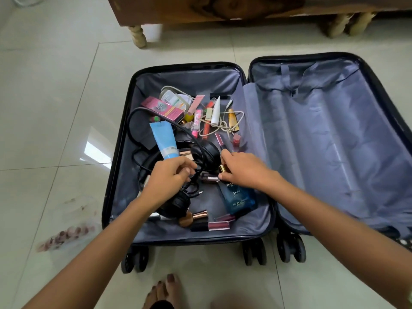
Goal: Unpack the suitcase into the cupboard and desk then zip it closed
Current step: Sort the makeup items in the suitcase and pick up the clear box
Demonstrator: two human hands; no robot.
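Both hands are reached into the left half of the suitcase, which is laid open flat on the tiled floor. Left hand: fingers are curled and a black cable is pinched near the black headphones. Right hand: thumb and fingers are closed round the gold cap of a blue perfume bottle, which is lying in the case.

Left half is filled with loose items: a blue tube, a pink box, a white tube, a beige cord, an orange lip gloss, a rose-gold-capped bottle and a dark pink lip gloss near the front edge. Right half is seen as bare grey lining.

Wheels are seen at the near edge. A wooden furniture piece on turned legs is seen beyond the case. Bare toes are seen at the bottom edge.
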